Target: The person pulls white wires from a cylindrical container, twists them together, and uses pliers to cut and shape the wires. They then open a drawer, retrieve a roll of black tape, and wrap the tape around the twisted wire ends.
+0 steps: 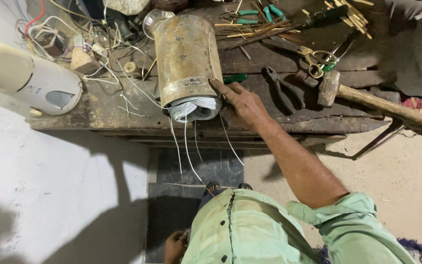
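on the workbench [123, 105], right hand [242, 102] fingertips touch cylinder [184, 58].

My workbench [108, 105] carries the motor [186, 58] at twelve o'clock, pliers [283, 88], scissors [308, 53] and hammer [367, 98] at two.

Rusty metal cylinder [185, 58] lying on side at counter edge, white wires [194, 108] (loose ends dangling) spilling from open end.
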### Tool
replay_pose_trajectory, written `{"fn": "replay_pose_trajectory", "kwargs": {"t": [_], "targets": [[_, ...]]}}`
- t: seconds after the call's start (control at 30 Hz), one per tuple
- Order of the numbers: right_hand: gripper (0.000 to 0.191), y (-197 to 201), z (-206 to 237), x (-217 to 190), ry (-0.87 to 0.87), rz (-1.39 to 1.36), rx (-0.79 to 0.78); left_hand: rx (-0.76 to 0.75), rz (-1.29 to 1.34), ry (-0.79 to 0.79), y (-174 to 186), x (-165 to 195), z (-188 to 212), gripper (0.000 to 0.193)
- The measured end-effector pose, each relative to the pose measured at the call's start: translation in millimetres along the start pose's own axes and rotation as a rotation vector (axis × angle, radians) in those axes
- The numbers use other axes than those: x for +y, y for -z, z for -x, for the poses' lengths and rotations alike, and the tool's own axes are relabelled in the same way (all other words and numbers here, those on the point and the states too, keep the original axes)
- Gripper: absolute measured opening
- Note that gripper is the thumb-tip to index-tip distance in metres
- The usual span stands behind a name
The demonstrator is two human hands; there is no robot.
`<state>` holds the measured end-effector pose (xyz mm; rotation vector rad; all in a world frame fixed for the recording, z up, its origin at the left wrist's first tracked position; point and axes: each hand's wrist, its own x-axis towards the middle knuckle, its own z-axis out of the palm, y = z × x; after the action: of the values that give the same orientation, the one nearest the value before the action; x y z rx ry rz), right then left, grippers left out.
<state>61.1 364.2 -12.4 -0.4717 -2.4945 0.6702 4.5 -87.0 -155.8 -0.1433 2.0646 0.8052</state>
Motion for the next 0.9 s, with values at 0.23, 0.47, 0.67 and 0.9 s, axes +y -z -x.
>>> {"fn": "replay_pose_trajectory", "kwargs": {"t": [0.23, 0.47, 0.67, 0.9], "targets": [[0.087, -5, 24, 9, -0.112, -0.147, 0.147, 0.054, 0.089, -0.036, -3, -4, -4, 0.028], [0.047, -44, 72, 7, -0.466, -0.497, 0.127, 0.002, 0.116, -0.036, -3, 2, 0, 0.028], [0.071, -77, 71, 3, -0.564, -0.794, 0.012, 0.029, 0.114, 0.026, 1, -2, -2, 0.025], [0.075, -84, 58, -12, -0.671, -0.954, -0.034, 0.02, 0.162, 0.081, -3, -14, 2, 0.027]]}}
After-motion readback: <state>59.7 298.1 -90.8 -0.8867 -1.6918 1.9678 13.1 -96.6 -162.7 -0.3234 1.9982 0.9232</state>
